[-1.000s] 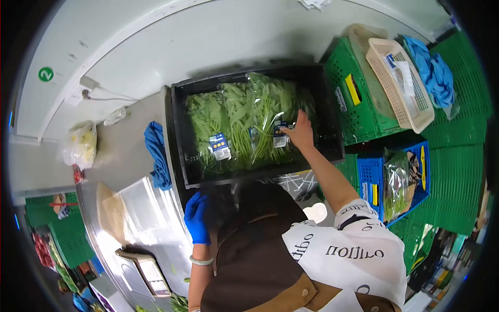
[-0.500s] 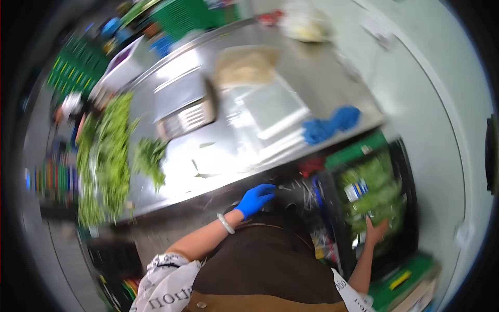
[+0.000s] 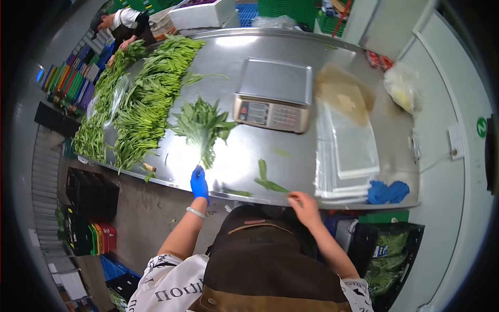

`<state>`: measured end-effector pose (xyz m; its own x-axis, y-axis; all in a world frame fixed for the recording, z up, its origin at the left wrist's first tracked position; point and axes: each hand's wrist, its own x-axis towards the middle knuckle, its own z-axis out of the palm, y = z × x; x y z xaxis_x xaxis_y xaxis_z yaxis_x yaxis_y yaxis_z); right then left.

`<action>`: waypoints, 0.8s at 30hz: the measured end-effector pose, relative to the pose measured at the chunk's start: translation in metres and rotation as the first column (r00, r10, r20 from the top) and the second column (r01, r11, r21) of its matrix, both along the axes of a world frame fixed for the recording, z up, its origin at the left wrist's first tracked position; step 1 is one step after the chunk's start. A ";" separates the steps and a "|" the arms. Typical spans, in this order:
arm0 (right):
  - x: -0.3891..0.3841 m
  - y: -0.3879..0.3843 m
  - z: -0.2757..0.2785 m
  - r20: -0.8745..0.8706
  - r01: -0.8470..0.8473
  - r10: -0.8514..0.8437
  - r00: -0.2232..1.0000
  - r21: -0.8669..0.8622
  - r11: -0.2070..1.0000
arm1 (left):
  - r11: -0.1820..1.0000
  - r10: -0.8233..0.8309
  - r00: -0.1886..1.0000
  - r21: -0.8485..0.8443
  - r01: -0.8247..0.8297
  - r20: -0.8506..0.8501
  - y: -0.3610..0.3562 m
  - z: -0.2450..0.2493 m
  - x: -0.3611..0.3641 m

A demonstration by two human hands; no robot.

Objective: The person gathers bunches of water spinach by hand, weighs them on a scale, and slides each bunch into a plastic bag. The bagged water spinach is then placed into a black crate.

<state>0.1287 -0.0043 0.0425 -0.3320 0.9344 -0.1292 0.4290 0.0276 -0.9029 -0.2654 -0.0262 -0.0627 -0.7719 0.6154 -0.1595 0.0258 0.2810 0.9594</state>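
My left hand point(image 3: 199, 183), in a blue glove, reaches to the table's front edge. Its fingers are closed at the stem ends of a bunch of leafy greens point(image 3: 201, 125), whose leaves point away from me. My right hand point(image 3: 304, 206) is bare and hovers by the front edge, fingers loosely bent and apart, holding nothing I can see. Just beyond its fingertips lie loose green leaves point(image 3: 270, 184). A weighing scale point(image 3: 274, 91) with a bare platform stands behind the bunch, to its right.
Long rows of greens point(image 3: 156, 86) cover the metal table's point(image 3: 223, 65) left side, where another person point(image 3: 125, 26) works. Clear plastic bags point(image 3: 356, 151) and a crumpled blue glove point(image 3: 389, 192) lie at right. A black crate point(image 3: 392, 255) of packed greens stands low at right.
My right hand has left the crate of packed greens and come to the table edge. My left hand has moved forward to the bunch's stems. The view has swung left.
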 end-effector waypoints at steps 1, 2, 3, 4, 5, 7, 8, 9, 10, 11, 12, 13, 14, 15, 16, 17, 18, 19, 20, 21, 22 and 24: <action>-0.043 0.016 -0.009 -0.029 -0.059 0.058 0.998 -0.061 0.996 | 0.998 0.053 0.998 -0.019 -0.052 0.032 0.006 -0.005 -0.030; -0.084 0.027 -0.019 -0.060 -0.119 0.113 0.992 -0.126 0.985 | 0.994 0.107 0.992 -0.046 -0.104 0.064 0.011 -0.010 -0.054; -0.125 0.038 -0.026 -0.059 -0.155 0.148 0.987 -0.140 0.978 | 0.994 0.094 0.992 -0.063 -0.089 0.086 0.016 -0.016 -0.071; -0.163 0.050 -0.035 -0.059 -0.187 0.180 0.982 -0.152 0.971 | 0.995 0.079 0.991 -0.075 -0.071 0.107 0.023 -0.022 -0.086; -0.197 0.061 -0.054 -0.074 -0.195 0.186 0.980 -0.142 0.971 | 0.991 0.045 0.976 -0.134 -0.016 0.213 0.030 -0.018 -0.093; -0.258 0.081 -0.097 -0.032 -0.177 0.174 0.984 -0.120 0.977 | 0.991 -0.044 0.953 -0.109 0.080 0.301 0.040 -0.045 -0.106; -0.284 0.090 -0.116 0.024 -0.146 0.149 0.989 -0.105 0.984 | 0.986 -0.082 0.954 -0.119 0.120 0.287 0.046 -0.054 -0.106; -0.306 0.098 -0.127 0.081 -0.112 0.119 0.990 -0.088 0.990 | 0.988 -0.045 0.941 -0.125 0.092 0.337 0.053 -0.048 -0.101; -0.325 0.109 -0.123 0.033 -0.115 0.126 0.992 -0.230 0.966 | 0.989 -0.011 0.923 -0.132 0.066 0.386 0.062 -0.034 -0.094; -0.342 0.122 -0.111 -0.014 -0.119 0.123 0.992 -0.366 0.923 | 0.989 -0.019 0.856 -0.114 0.090 0.516 0.070 -0.027 -0.093; -0.357 0.128 -0.106 -0.059 -0.125 0.111 0.992 -0.494 0.860 | 0.988 -0.014 0.752 -0.109 0.113 0.659 0.076 -0.027 -0.095; -0.370 0.129 -0.108 -0.106 -0.105 0.057 0.993 -0.528 0.843 | 0.990 -0.035 0.714 -0.073 0.120 0.699 0.083 -0.020 -0.094; -0.377 0.129 -0.110 -0.086 -0.120 0.088 0.992 -0.518 0.847 | 0.992 -0.057 0.673 -0.036 0.123 0.737 0.088 -0.010 -0.093; -0.382 0.129 -0.111 -0.068 -0.137 0.118 0.991 -0.507 0.851 | 0.991 -0.086 0.668 -0.009 0.137 0.739 0.091 -0.002 -0.096; -0.387 0.132 -0.110 -0.051 -0.156 0.150 0.987 -0.492 0.856 | 0.989 -0.117 0.664 0.022 0.149 0.739 0.095 0.005 -0.100; -0.388 0.134 -0.095 0.001 -0.245 0.260 0.966 -0.327 0.913 | 0.986 -0.147 0.659 0.055 0.157 0.737 0.101 0.020 -0.104; -0.386 0.135 -0.078 -0.051 -0.249 0.245 0.968 -0.261 0.933 | 0.985 -0.155 0.681 0.062 0.159 0.715 0.103 0.036 -0.108; -0.383 0.136 -0.060 -0.102 -0.251 0.234 0.967 -0.199 0.947 | 0.985 -0.159 0.702 0.064 0.160 0.694 0.104 0.064 -0.111; -0.379 0.136 -0.048 -0.156 -0.250 0.228 0.961 -0.137 0.959 | 0.985 -0.161 0.722 0.065 0.159 0.672 0.104 0.083 -0.113; -0.375 0.136 -0.041 -0.273 -0.219 0.137 0.952 -0.298 0.929 | 0.988 -0.157 0.704 0.100 0.121 0.692 0.102 0.088 -0.114; -0.374 0.141 -0.042 -0.374 -0.160 -0.025 0.927 -0.455 0.876 | 0.989 -0.145 0.624 0.120 0.083 0.768 0.100 0.077 -0.117; -0.373 0.151 -0.046 -0.460 -0.100 -0.384 0.801 -0.734 0.671 | 0.989 -0.134 0.440 0.148 0.004 0.888 0.094 0.034 -0.121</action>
<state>-0.2443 0.1469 -0.0032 -0.4355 0.6729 -0.5980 -0.1925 -0.7185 -0.6683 -0.3865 0.0676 -0.0289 -0.1935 0.7222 -0.6640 -0.8490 0.2159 0.4823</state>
